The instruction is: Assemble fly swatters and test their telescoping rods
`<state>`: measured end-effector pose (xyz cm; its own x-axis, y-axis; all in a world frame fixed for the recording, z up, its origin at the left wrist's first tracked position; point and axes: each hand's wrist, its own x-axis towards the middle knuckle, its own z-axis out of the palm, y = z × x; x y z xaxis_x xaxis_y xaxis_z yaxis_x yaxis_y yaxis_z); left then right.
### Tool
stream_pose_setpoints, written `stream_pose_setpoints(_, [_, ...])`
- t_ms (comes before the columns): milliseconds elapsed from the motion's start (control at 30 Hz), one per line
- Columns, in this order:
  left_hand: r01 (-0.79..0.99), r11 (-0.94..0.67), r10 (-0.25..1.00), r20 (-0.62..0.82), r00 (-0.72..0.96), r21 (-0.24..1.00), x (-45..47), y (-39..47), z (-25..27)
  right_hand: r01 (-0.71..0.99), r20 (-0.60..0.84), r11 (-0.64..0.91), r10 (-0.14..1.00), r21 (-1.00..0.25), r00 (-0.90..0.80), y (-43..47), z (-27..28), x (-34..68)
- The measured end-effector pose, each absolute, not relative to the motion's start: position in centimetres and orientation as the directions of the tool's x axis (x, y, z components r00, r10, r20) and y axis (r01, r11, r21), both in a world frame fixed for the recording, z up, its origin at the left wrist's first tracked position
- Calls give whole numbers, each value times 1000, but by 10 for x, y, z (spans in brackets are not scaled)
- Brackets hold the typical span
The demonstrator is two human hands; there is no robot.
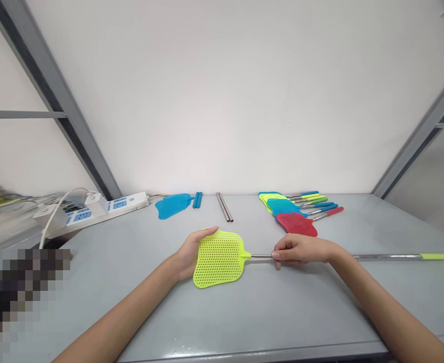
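Observation:
A yellow-green fly swatter (219, 259) with a perforated head lies across the front of the table, its metal rod stretched out to a yellow-green grip (439, 256) at the right. My left hand (191, 252) holds the outer edge of the head, thumb on top and the other fingers hidden beneath. Pinched between the fingers of my right hand (301, 249) is the thin rod, a short way from the head. Part of the rod is hidden behind that hand and wrist.
Behind my right hand lie several swatters, among them a red one (297, 224) and a blue one (284, 206). Two metal tubes (225, 206), blue grips (197, 199) and blue swatter heads (173, 205) lie further left. A white power strip (119, 204) with plugs stands at the left edge.

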<state>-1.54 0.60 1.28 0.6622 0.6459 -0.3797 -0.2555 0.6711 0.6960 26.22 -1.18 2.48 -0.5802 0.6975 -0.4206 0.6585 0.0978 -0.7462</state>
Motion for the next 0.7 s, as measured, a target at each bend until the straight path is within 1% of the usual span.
stream_pose_setpoints(200, [-267,712,583,-335,740,649,-17,4,15,668,-407,114,714,-735,-570,-12,26,262])
stream_pose_setpoints(400, [-286,764,487,-227,843,578,-11,-5,21,671,-398,129,718,-730,-571,-13,28,261])
stream_pose_setpoints(700, [-282,814,412,-163,896,508,-10,-4,18,671,-400,123,719,-731,-568,-15,30,261])
